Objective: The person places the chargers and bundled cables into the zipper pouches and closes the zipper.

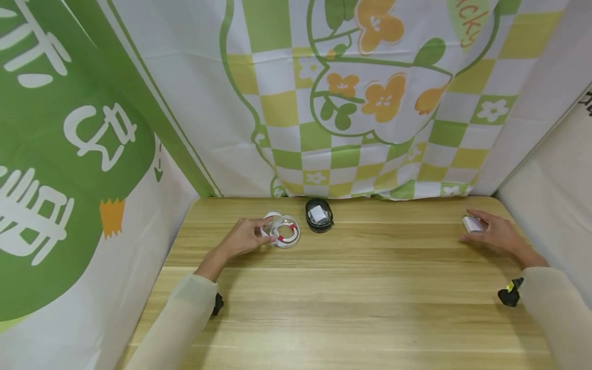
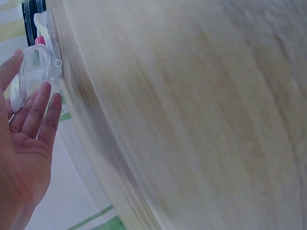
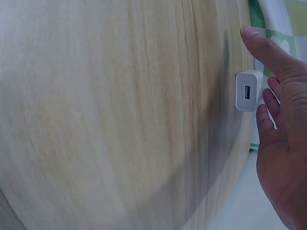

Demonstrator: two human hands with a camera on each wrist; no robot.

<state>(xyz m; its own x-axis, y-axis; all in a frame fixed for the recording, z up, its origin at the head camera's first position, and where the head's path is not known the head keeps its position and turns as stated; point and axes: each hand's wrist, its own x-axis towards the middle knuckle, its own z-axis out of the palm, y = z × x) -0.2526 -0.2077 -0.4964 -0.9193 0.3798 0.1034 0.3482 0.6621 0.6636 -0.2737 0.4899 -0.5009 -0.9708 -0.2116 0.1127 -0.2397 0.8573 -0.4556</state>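
My left hand (image 1: pixel 246 236) holds the near side of a clear round case (image 1: pixel 288 244) at the back left of the table. Inside it lies a coiled white cable (image 1: pixel 296 229) with red bands. In the left wrist view, a clear ring-shaped part (image 2: pixel 23 79) stands tilted between thumb and fingers. At the back right, my right hand (image 1: pixel 498 234) is spread around a white USB charger (image 1: pixel 474 224), thumb and fingers on either side. The right wrist view shows the charger (image 3: pixel 246 91) on the table, its port facing the camera and the thumb apart from it.
Just right of the clear case sits a black oval case (image 1: pixel 319 226) with a white block (image 1: pixel 317 214) in it. A patterned cloth (image 1: pixel 370 154) hangs along the wooden table's (image 1: pixel 351 298) back edge. Further cloth walls (image 1: pixel 152 216) stand at both sides.
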